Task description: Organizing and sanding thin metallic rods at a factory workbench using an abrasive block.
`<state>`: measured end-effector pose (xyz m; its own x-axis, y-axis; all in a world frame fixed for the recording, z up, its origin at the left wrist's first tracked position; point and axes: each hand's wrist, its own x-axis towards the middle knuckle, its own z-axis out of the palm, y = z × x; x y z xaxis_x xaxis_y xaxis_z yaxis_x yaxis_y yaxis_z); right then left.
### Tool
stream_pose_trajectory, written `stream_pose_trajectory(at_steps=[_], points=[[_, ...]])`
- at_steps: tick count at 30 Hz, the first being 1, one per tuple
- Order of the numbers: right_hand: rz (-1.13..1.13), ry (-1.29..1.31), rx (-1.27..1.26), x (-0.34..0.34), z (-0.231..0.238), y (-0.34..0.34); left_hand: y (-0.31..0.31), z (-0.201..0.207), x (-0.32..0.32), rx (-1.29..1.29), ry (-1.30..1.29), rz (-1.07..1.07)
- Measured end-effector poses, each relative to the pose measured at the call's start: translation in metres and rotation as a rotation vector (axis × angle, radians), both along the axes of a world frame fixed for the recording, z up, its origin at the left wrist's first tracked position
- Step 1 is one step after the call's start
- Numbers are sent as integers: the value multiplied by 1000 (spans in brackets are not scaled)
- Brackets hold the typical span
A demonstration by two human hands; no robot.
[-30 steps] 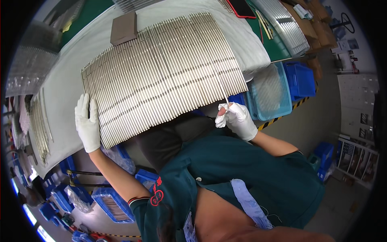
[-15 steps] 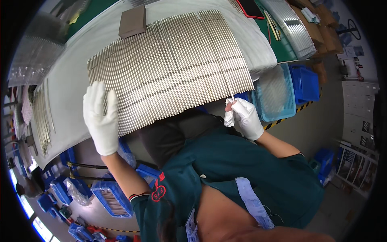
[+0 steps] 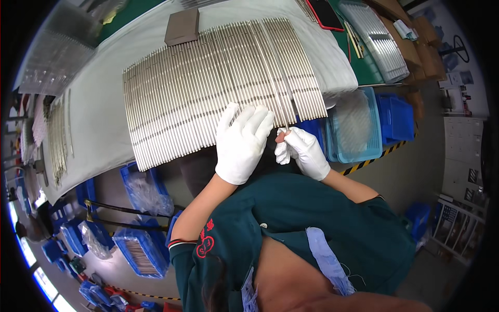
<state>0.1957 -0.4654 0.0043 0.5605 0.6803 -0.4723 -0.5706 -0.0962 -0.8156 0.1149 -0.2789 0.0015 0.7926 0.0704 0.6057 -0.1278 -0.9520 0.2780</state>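
Observation:
Many thin, silvery metal rods [image 3: 182,99] lie side by side in a wide row, each with dark bands near its lower part. My left hand [image 3: 243,145], in a white glove, rests with fingers stretched out over the near ends of the rods, right of the row's middle. Just right of it, my gloved right hand [image 3: 306,153] pinches the near end of one metal rod [image 3: 285,112]; its thumb or a fingertip shows bare. A narrow gap parts this rod from the group of rods [image 3: 306,83] at the right end.
A grey-brown block [image 3: 182,27] sits at the rods' far edge on the white-covered table [image 3: 99,119]. Far right are a red-edged phone [image 3: 326,14] and a clear ribbed tray [image 3: 375,44]. Light-blue [image 3: 375,125] and dark-blue bins [image 3: 396,119] stand right; a rod-filled blue crate [image 3: 140,252] is lower left.
My left hand has swung right from the row's left end to beside my right hand. The right hand has shifted slightly left with the rod, and a gap has opened to its right.

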Motion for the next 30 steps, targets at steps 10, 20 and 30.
stream_pose_trajectory(at_steps=[10,20,30], points=[[160,-86,-76,5,3,3,-7,-5,-11,-45,-86,-13],[218,-101,-119,6,5,7,-6,-9,-12,-57,-94,8],[271,-117,-122,7,18,4,-7,-1,-16,-110,-216,-110]])
